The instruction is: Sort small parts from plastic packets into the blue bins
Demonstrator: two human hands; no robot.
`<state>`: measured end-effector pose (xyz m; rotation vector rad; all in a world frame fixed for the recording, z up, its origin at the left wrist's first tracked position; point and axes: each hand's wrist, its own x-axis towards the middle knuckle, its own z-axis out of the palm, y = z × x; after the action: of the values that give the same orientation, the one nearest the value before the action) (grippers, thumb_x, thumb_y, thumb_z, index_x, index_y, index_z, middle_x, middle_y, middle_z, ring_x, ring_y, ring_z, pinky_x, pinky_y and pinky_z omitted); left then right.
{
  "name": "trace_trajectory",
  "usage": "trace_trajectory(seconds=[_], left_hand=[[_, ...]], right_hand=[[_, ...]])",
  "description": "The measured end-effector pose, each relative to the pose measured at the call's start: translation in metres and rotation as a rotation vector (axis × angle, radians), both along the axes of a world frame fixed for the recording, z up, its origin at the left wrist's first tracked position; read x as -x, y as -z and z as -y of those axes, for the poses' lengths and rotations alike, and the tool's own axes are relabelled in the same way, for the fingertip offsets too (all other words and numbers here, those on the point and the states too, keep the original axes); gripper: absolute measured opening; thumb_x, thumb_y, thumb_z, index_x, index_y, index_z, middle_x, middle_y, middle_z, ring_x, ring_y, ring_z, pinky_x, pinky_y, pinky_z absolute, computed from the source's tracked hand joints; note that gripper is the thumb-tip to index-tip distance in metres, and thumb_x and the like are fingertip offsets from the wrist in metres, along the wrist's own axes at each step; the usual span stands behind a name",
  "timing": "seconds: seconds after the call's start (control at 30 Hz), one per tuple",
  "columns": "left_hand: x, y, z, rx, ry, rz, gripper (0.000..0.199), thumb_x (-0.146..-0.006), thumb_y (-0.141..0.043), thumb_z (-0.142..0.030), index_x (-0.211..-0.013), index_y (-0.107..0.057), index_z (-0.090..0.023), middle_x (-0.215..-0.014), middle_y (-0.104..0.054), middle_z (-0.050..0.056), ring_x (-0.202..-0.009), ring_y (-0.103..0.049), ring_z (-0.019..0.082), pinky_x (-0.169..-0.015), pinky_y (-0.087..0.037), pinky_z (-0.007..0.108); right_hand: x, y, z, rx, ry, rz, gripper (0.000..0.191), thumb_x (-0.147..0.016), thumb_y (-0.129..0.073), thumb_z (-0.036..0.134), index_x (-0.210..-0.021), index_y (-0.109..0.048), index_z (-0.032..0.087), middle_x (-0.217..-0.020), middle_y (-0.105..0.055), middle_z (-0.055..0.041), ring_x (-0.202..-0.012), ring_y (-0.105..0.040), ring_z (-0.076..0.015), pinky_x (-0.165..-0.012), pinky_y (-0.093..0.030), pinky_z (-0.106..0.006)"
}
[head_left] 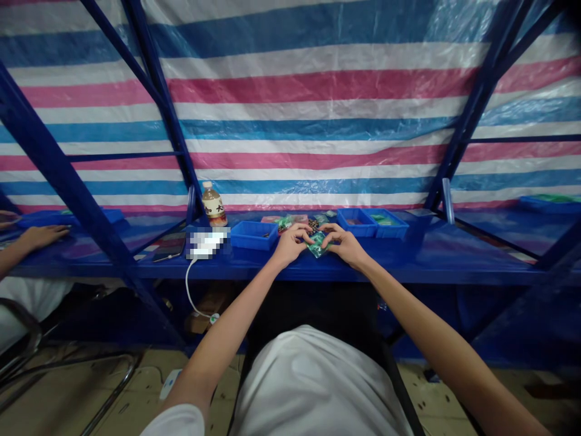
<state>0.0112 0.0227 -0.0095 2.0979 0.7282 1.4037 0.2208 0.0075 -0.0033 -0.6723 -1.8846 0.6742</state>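
My left hand (290, 243) and my right hand (344, 244) meet at the front of a blue metal shelf (408, 266). Between their fingertips is a small, shiny green packet (318, 244), pinched by both hands. Just left of my left hand stands a blue plastic bin (253, 235). Several more green packets and small mixed items (295, 223) lie behind my hands. To the right of those, two blue bins (356, 221) (385, 223) stand side by side, holding something green and something reddish.
A plastic bottle (213, 206) and a phone (169, 248) stand on the shelf at left, beside a blurred white object (206, 242) with a white cable (190, 290) hanging down. Blue uprights and a striped tarp rise behind. A co-worker's hand (43, 237) rests at far left.
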Motion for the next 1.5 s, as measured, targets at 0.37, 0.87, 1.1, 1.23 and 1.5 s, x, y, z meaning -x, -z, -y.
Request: trace_trajectory(seconds=[0.37, 0.87, 1.1, 1.23, 1.5], left_hand=[[0.0, -0.002, 0.002, 0.066, -0.046, -0.045, 0.01, -0.075, -0.071, -0.018, -0.085, -0.071, -0.015, -0.099, -0.067, 0.006, -0.09, -0.063, 0.017, -0.075, -0.047, 0.027], [-0.004, -0.006, 0.012, 0.255, 0.039, -0.173, 0.037, -0.087, -0.058, -0.048, -0.084, -0.068, -0.012, -0.076, -0.071, 0.007, -0.069, -0.064, 0.016, -0.067, -0.049, 0.027], [-0.005, -0.006, 0.015, 0.275, 0.027, -0.195, 0.037, -0.086, -0.059, -0.048, -0.084, -0.069, -0.013, -0.075, -0.071, 0.007, -0.069, -0.065, 0.017, -0.067, -0.049, 0.027], [-0.006, -0.006, 0.015, 0.297, 0.049, -0.153, 0.035, -0.087, -0.058, -0.046, -0.091, -0.068, -0.013, -0.073, -0.07, 0.007, -0.069, -0.066, 0.017, -0.068, -0.05, 0.028], [-0.004, -0.007, 0.017, 0.292, 0.043, -0.171, 0.031, -0.09, -0.054, -0.041, -0.092, -0.068, -0.013, -0.075, -0.07, 0.007, -0.07, -0.066, 0.016, -0.067, -0.05, 0.026]], right_hand=[[0.003, -0.002, 0.006, 0.121, 0.036, -0.051, 0.019, -0.072, -0.074, 0.038, -0.078, -0.068, 0.022, -0.117, -0.064, -0.0052, -0.106, -0.06, -0.0243, -0.091, -0.048, -0.039], [0.005, -0.003, 0.01, 0.322, -0.006, -0.023, 0.038, -0.077, -0.067, 0.054, -0.087, -0.063, 0.018, -0.071, -0.07, -0.0043, -0.065, -0.064, -0.0188, -0.067, -0.049, -0.032], [0.002, 0.002, 0.001, 0.203, 0.085, -0.035, 0.035, -0.076, -0.069, 0.052, -0.088, -0.068, 0.019, -0.081, -0.068, -0.0029, -0.072, -0.061, -0.0192, -0.067, -0.048, -0.031], [-0.019, -0.007, -0.013, 0.141, 0.214, -0.093, 0.043, -0.069, -0.075, 0.048, -0.099, -0.066, 0.018, -0.082, -0.07, -0.0048, -0.073, -0.064, -0.0212, -0.069, -0.051, -0.035], [-0.128, -0.048, -0.043, -0.167, 0.868, 0.169, 0.023, -0.08, -0.06, 0.03, -0.094, -0.073, 0.017, -0.088, -0.073, -0.0093, -0.082, -0.067, -0.0233, -0.08, -0.05, -0.034]])
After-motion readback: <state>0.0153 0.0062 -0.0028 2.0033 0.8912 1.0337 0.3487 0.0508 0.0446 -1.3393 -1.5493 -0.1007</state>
